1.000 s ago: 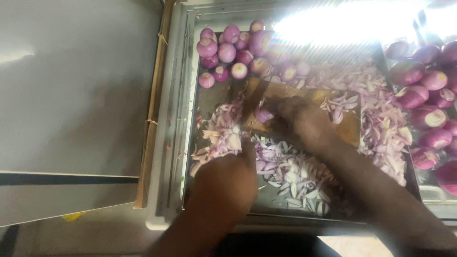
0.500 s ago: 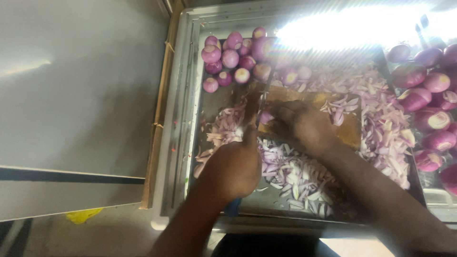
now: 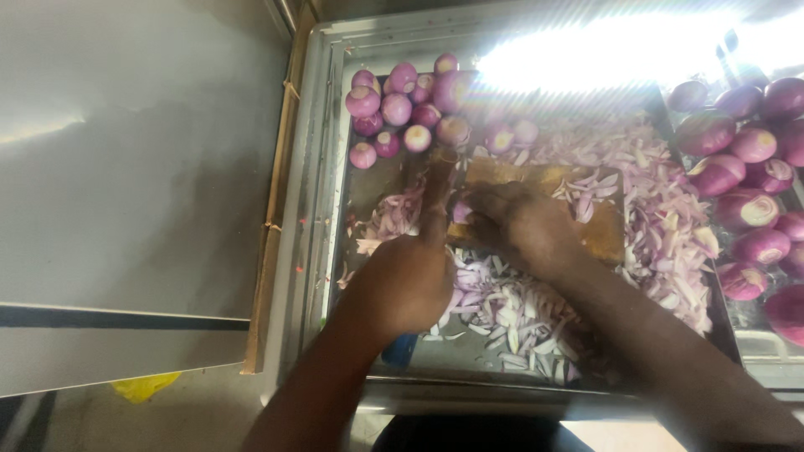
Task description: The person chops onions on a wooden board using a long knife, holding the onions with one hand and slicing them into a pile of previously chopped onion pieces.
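My left hand [image 3: 402, 280] is clenched on the knife [image 3: 437, 197] handle, blade upright. My right hand [image 3: 523, 226] presses an onion piece [image 3: 461, 211] on the wooden board [image 3: 603, 234] — fingers curled, away from the edge (slices [image 3: 511, 314] lie around).

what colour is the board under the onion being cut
Yellowish brown, like wood: the cutting board under the right hand, seen in the head view.

Left hand [image 3: 406, 280] grips knife [image 3: 437, 197]; right hand [image 3: 523, 226] pins onion [image 3: 461, 210].
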